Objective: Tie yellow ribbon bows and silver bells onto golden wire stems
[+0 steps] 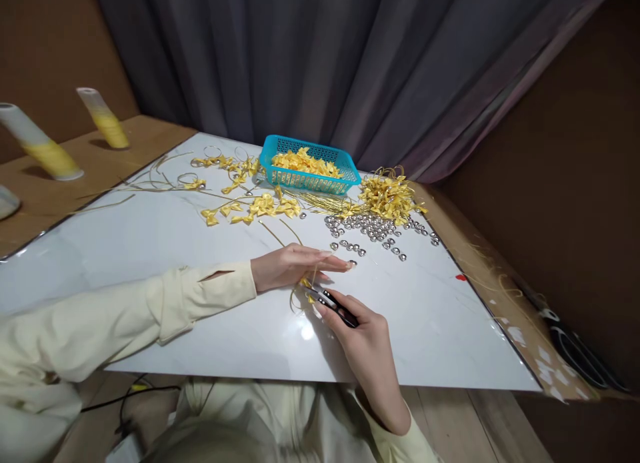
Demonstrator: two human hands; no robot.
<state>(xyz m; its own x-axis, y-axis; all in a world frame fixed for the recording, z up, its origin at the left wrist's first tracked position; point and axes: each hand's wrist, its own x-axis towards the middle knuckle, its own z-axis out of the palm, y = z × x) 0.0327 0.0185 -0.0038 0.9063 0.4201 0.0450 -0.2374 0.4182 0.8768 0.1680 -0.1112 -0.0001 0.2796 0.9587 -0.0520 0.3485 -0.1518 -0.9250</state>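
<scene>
My left hand (295,266) lies flat on the white board (150,263) with its fingers stretched out, pressing a thin yellow ribbon loop (303,291) under the fingertips. My right hand (363,343) grips a small black tool (334,303), its tip touching the ribbon just below my left fingers. Small silver beads (373,231) are scattered just beyond my left fingertips. Both sleeves are pale cream.
A blue basket (310,176) of yellow bows stands at the back. Loose yellow bows (250,206), ribbon strands and a ribbon pile (387,196) lie around it. Two yellow-white spools (40,146) stand on the wooden table at left. Black scissors (575,349) lie at right.
</scene>
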